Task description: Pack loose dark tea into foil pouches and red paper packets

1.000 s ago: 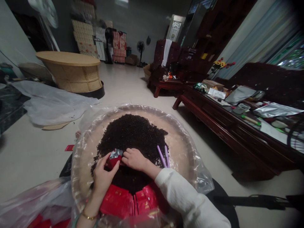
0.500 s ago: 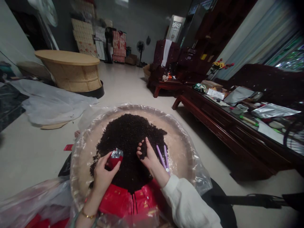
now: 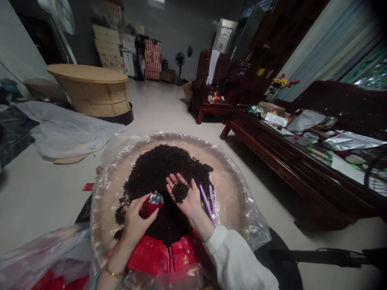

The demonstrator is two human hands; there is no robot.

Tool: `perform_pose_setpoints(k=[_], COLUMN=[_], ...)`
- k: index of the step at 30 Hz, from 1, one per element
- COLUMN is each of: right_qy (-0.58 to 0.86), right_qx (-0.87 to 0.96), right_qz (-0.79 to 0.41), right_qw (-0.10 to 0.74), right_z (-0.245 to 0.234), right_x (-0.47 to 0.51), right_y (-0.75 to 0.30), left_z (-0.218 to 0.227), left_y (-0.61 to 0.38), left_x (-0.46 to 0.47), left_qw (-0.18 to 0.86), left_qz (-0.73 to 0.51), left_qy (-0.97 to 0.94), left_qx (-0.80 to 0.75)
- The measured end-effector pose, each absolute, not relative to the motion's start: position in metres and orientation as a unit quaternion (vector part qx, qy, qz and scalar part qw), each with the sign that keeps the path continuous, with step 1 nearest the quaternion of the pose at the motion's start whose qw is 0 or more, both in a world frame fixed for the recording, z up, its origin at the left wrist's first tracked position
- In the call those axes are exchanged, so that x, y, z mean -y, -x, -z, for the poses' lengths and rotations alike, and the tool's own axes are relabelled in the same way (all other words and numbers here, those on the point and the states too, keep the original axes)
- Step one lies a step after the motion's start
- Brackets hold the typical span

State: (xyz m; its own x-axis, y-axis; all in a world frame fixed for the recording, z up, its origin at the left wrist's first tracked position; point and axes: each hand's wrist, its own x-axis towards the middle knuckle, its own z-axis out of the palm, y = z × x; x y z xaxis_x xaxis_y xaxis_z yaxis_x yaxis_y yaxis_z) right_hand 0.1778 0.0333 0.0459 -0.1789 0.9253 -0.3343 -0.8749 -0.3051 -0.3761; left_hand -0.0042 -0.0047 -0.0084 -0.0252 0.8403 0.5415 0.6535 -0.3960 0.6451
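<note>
My left hand (image 3: 137,217) pinches a small red foil pouch (image 3: 150,205) between thumb and fingers; its silver-lined mouth stands open, facing up and right. Palm up beside it, my right hand (image 3: 192,203) holds a small heap of dark loose tea leaves (image 3: 180,192), the fingers stretched out. Both hands are above a large dark pile of tea leaves (image 3: 163,163) in a wide round tray (image 3: 232,189) lined with clear plastic. A purple sealing clip (image 3: 211,207) lies with spread arms right of my right wrist. Red pouches (image 3: 148,253) are lined up at the near edge.
At right stands a long dark wooden table (image 3: 272,149) with packets and papers on it. A round tan table (image 3: 87,72) stands back left, near plastic sheeting (image 3: 69,133) on the floor. A red packet (image 3: 88,187) lies on the floor left of the tray.
My right hand has opened from a cupped curl to a flat palm, showing the tea leaves, and has shifted slightly left. My left hand has moved the pouch a little right.
</note>
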Motion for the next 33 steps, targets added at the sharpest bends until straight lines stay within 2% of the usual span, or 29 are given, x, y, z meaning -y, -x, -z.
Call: perform_pose_setpoints(k=[12,29,33], right_qy=[0.298,0.277,0.333], right_qx=[0.161,0.306,0.305], right_qz=[-0.698,-0.693,-0.652], right_qw=[0.631,0.592,0.609], right_z=[-0.059,-0.074,-0.067], right_x=[-0.031,-0.022,-0.037], right_y=[-0.148,-0.134,-0.154], left_z=[0.008,0.014,0.011], left_y=[-0.002,-0.001,0.0], left_x=[0.008,0.009,0.008], left_qw=[0.133,0.149,0.148], left_qz=[-0.458,-0.453,-0.465], left_qy=[-0.7,-0.676,-0.664], left_qx=[-0.532,-0.561,-0.567])
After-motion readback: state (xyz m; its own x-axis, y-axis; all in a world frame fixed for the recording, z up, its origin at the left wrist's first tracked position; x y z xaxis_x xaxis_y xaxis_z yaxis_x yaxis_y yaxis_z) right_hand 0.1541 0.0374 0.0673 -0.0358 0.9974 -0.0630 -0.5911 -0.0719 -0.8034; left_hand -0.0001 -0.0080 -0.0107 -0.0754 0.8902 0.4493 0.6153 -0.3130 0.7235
